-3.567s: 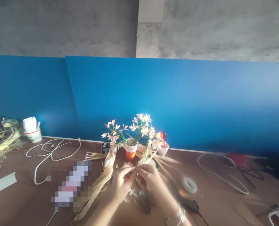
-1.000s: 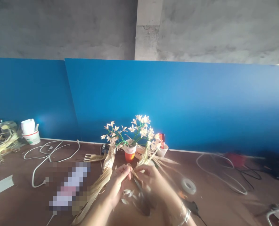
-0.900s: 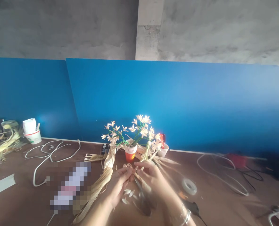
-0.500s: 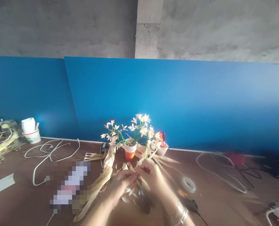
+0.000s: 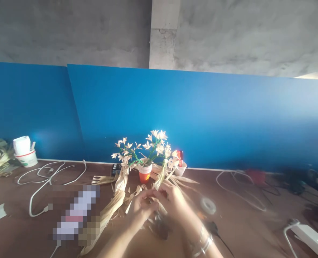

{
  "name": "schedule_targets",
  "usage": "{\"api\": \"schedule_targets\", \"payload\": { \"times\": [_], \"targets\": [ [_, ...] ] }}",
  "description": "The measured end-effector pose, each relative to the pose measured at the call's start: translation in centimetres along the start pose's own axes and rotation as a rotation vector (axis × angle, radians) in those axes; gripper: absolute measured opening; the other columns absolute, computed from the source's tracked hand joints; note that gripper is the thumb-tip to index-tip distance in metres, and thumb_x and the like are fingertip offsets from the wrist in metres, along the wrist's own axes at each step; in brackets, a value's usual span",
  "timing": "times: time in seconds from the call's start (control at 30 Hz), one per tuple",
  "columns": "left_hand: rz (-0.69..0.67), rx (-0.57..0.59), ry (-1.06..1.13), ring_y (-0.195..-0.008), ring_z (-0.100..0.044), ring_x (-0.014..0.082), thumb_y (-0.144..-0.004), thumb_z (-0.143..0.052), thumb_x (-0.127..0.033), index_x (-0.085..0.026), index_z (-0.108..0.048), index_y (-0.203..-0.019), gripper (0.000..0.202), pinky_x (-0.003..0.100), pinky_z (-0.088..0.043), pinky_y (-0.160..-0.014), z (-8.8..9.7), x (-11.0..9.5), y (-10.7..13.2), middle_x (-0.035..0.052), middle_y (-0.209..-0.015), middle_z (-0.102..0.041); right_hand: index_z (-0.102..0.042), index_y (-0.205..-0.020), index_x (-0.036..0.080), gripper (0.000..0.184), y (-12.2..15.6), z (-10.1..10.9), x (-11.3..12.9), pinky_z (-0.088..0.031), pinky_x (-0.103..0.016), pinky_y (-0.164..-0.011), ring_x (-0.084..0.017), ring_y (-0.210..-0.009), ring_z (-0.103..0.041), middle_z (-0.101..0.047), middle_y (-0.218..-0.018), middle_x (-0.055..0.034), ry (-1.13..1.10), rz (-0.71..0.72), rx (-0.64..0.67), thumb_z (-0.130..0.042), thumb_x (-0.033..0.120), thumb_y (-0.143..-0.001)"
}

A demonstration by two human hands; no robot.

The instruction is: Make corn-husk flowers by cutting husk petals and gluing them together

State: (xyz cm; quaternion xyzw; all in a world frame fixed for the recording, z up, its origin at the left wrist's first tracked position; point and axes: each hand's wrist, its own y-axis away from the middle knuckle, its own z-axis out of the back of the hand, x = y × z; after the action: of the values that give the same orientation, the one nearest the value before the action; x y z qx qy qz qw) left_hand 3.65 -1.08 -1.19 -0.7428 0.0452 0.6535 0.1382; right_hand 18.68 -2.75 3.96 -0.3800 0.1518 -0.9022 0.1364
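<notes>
My left hand (image 5: 144,205) and my right hand (image 5: 171,196) meet in front of the potted flowers, fingertips pinched close together. Whatever is between the fingers is too small and blurred to name. Small pale petal-like pieces (image 5: 151,218) lie on the table below my hands. Just beyond stands an orange and white paper cup (image 5: 144,175) holding pale flowers (image 5: 159,143) on green stems. Dried corn husks (image 5: 109,211) stretch along the left of my hands, and more husks (image 5: 161,175) lie behind my right hand.
A roll of clear tape (image 5: 208,205) and a dark tool with a cord (image 5: 212,228) lie to the right. White cables (image 5: 51,175) curl on the left near a white cup (image 5: 27,158). A blue partition (image 5: 175,107) borders the brown table (image 5: 245,229) at the back. A blurred-out object (image 5: 75,215) lies left.
The view has shifted slightly, so the things on the table sit further left. My hands stay close together, with the left fingers a little more curled and spread from the right.
</notes>
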Motion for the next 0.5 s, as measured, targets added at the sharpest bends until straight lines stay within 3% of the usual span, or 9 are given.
{"api": "schedule_targets", "payload": {
  "times": [0.13, 0.3, 0.5],
  "targets": [
    [0.037, 0.018, -0.08, -0.078, -0.068, 0.0248, -0.069, -0.076, -0.038, -0.017, -0.078, -0.079, 0.024, 0.031, -0.053, -0.069, -0.2, 0.1, 0.1, 0.0074, -0.079, -0.075, -0.042, -0.06, 0.02, 0.026, 0.5, -0.1, 0.0, -0.03, -0.023, -0.055, -0.011, -0.06, -0.043, -0.047, -0.066, 0.0033, 0.006, -0.025, 0.004, -0.055, 0.02, -0.082],
    [0.003, 0.047, -0.18, -0.067, -0.067, 0.0197, -0.077, -0.069, -0.043, -0.017, -0.075, -0.077, 0.027, 0.026, -0.052, -0.059, -0.5, 0.5, 0.5, 0.0051, -0.073, -0.073, -0.035, -0.059, 0.021, 0.029, 1.0, 1.1, -0.1, -0.027, -0.023, -0.054, -0.011, -0.058, -0.038, -0.04, -0.062, 0.0048, 0.05, -0.012, -0.041, -0.051, 0.023, -0.084],
    [-0.171, 0.016, -0.331, -0.069, -0.068, 0.0192, -0.083, -0.061, -0.049, -0.022, -0.076, -0.08, 0.032, 0.025, -0.054, -0.06, -1.2, 1.9, 1.2, 0.0057, -0.076, -0.073, -0.031, -0.055, 0.021, 0.038, 1.6, 2.1, -0.5, -0.03, -0.023, -0.054, -0.011, -0.056, -0.039, -0.041, -0.059, 0.004, 0.147, 0.016, -0.125, -0.048, 0.027, -0.088]
  ]
}}
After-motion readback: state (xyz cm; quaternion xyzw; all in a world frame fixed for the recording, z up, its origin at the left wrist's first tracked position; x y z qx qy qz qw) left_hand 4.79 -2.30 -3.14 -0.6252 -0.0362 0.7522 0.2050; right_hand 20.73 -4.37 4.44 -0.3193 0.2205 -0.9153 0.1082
